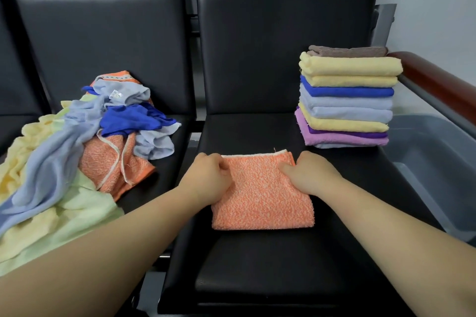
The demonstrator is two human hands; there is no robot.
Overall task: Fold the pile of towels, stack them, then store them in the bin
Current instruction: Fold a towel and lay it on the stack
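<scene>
A folded orange towel (262,201) lies flat on the black seat (257,270) of the right-hand chair, roughly in the middle of the cushion, with its white-trimmed edge on the far side. The left hand (206,175) sits at the towel's far left corner with its fingers curled in tight over the edge, gripping the cloth. The right hand (311,175) is at the far right corner, fingers likewise curled round the edge and the thumb lying on top of the fabric, pointing inward. Both forearms reach in from the near edge of the view. At the back right of the same seat, well apart from the orange towel, stands a stack of folded towels (345,100): a brown one on top, then two yellow, a dark blue, two pale blue, another yellow, a purple, a lilac, and a pale one at the bottom. Just beyond the stack runs a reddish-brown armrest (432,77), and below it, to the right of the seat, is a grey bin (438,162). On the neighbouring seat to the left lies a loose pile of unfolded towels (77,152), pale green, yellow, pale blue, dark blue and orange tangled over one another, spilling toward the near left.
</scene>
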